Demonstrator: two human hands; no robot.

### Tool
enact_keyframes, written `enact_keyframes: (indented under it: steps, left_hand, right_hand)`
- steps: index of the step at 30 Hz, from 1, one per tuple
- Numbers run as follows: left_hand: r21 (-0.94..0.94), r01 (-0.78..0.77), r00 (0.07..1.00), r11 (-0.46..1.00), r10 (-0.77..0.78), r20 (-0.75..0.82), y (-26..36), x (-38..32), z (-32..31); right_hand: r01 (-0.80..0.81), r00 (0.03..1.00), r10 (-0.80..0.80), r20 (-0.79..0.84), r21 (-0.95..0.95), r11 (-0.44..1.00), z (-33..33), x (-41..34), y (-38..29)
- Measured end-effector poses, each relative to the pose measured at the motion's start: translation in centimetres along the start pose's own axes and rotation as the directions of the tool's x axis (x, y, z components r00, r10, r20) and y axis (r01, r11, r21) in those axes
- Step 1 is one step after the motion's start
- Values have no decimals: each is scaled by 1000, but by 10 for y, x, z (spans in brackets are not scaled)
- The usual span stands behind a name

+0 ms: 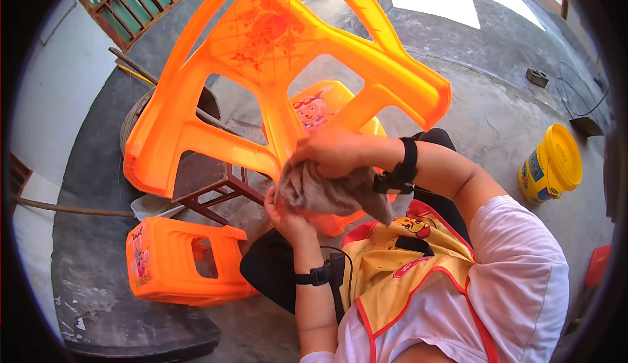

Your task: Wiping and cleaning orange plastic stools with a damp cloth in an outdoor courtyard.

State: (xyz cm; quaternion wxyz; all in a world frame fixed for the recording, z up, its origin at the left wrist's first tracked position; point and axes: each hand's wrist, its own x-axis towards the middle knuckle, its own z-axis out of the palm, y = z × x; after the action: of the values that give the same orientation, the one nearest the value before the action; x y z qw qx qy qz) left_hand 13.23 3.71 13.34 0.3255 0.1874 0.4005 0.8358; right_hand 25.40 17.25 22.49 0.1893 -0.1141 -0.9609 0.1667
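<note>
A large orange plastic chair (235, 86), with a red flower print and wide openings in its frame, tilts up before me. My right hand (333, 152) grips a grey-brown cloth (319, 189) and presses it against a narrow part of the chair's frame. Lower down, my left hand (289, 220) is at the edge of that same part, fingers curled around it; the cloth partly hides this grip. Behind the chair shows an orange-yellow stool (331, 100) with a cartoon print on its top.
An orange plastic stool (191, 260) lies on its side at left, beside a dark wooden stool (201, 176). A yellow lidded bucket (549, 164) stands at right. A wooden pole (73, 208) and a wicker basket (135, 117) are near the wall. Farther off sits a concrete block (537, 77).
</note>
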Motion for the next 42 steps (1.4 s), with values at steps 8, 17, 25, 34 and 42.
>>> enact_keyframes:
  steps: [8,17,25,34,42]
  left_hand:
    - [227,-145,989,963,136,58,-4,4,4]
    - [129,-105,994,986,105,8,0,0,20]
    - [277,-184,982,943,163,99,-4,-3,21]
    - [213,-152,987,965,135,89,5,5,13]
    - [232,-195,981,953,185,62,7,6,23]
  right_hand:
    - [-406,914,400,73,197,892,34,70,52]
    - [17,997,-14,-79,26,1000,40,-46,-28]
    - [-170,917,320,238,-492,854,-57,-5,13]
    - [-43,995,81,62,-469,882,35,4,22]
    - [-259,903,421,93,-663,702,-37,-35,78]
